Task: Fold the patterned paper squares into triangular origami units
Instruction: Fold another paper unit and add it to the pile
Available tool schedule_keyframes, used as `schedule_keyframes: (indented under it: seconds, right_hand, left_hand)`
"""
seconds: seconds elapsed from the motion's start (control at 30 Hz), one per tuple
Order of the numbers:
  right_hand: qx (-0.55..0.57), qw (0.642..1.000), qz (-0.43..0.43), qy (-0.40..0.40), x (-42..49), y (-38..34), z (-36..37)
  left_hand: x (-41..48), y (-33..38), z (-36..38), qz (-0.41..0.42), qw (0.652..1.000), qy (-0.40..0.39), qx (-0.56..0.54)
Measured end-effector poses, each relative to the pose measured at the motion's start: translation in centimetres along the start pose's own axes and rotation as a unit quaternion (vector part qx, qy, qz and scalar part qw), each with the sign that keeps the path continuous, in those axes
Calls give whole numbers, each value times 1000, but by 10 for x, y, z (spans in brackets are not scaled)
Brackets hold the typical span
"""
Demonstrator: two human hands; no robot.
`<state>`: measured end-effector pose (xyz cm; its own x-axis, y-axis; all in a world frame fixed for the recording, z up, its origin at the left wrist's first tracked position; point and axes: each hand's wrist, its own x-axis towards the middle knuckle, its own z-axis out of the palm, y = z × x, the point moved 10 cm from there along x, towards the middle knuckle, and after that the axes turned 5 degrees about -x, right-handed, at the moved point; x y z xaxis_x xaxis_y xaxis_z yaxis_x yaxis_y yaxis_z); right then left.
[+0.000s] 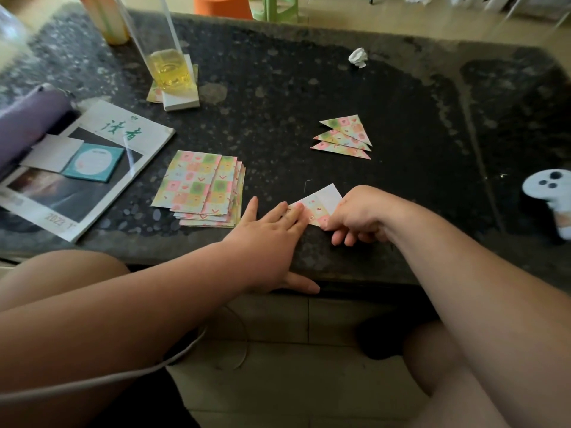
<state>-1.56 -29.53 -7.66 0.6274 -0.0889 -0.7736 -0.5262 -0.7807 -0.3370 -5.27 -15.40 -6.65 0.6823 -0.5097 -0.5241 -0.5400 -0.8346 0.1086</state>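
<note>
On the far left of a dark speckled stone surface [278,88], a magazine [92,168] is lying beside a tall glass [168,67] of yellow drink. Toward the middle, a fanned stack of squares [200,189], printed in pastel checks, is waiting unfolded. Just right of the stack, near the front edge, the left hand [272,233] is lying flat with its fingers straight and together, pressing down the left part of the sheet [321,205] being worked, while its thumb is hanging over the edge. The sheet is sitting half folded, its white underside showing at the upper right corner. The right hand [358,217] is bending over it with curled fingers and appears to be pinching the sheet's near corner. Farther back and to the right, three finished triangles [343,137] are overlapping in a small pile, well apart from the hands. The step in hand is probably creasing a diagonal fold. To do it well, the flat hand should be pinning the paper firmly so it is not sliding on the smooth stone, and the pinching hand should be matching the edges exactly before a fingertip is running along the crease.
</note>
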Motion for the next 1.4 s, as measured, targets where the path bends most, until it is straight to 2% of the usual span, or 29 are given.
schedule_keyframes:
  seconds: [0.23, 0.37, 0.43, 0.57, 0.63, 0.73, 0.87, 1.03, 1.27, 1.4]
  right_hand:
    - [13, 999, 43, -15, -3, 35, -12]
    - [-33, 997, 69, -5, -10, 56, -31]
    - [-45, 998, 32, 15, -16, 47, -37]
    - [13, 995, -94, 27, -21, -7, -17]
    - [46, 994, -99, 17, -13, -18, -4]
    - [94, 993, -74, 5, -1, -17, 3]
    - [79, 995, -64, -11, 0, -20, 7]
    - [15, 999, -22, -42, 4, -20, 13]
    - [24, 999, -16, -35, 9, -22, 10]
    - [27, 999, -20, -27, 6, -24, 7]
  left_hand:
    - [0, -1, 0, -2, 1000, 2, -14]
    - [0, -2, -4, -6, 999, 21, -25]
    - [3, -5, -18, -22, 996, 74, -48]
    - [14, -9, -46, -45, 985, 159, -58]
    - [23, -22, -53, -81, 971, 165, -155]
    - [37, -45, -55, -144, 941, 129, -279]
    - [50, -45, -57, -153, 969, 30, -192]
    - [60, -54, -42, -171, 963, -77, -193]
    - [57, -82, -29, -205, 932, -129, -268]
    - [50, -97, -27, -230, 921, -123, -290]
